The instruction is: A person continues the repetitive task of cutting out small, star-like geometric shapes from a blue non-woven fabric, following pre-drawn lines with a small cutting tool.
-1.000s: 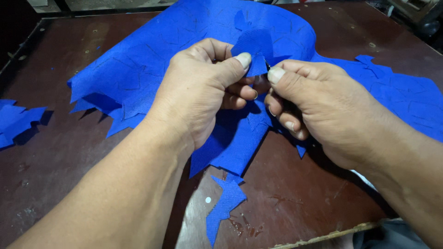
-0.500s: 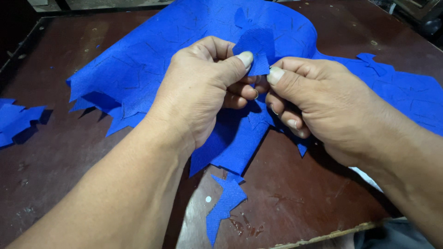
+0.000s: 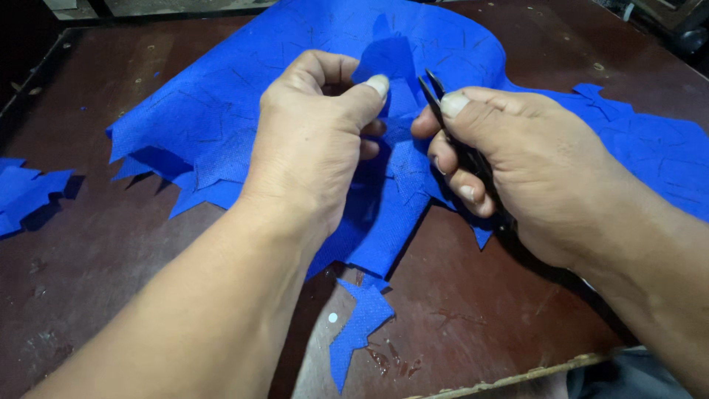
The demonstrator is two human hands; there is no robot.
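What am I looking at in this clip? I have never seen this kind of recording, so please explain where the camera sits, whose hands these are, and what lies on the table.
There is no machine here: a person works with two bare hands, and the single camera sits on their head, looking down over their forearms.

The surface is a dark, worn brown table. Spread across it is a large sheet of blue fabric with jagged cut edges and faint marked lines. A small blue scrap lies near the front edge, and more blue scraps lie at the far left.

The left hand pinches a raised fold of the fabric between thumb and fingers. The right hand grips a slim dark cutting tool, probably small scissors or snips, with its tips pointing up beside that fold. Whether the blades touch the cloth is not clear.
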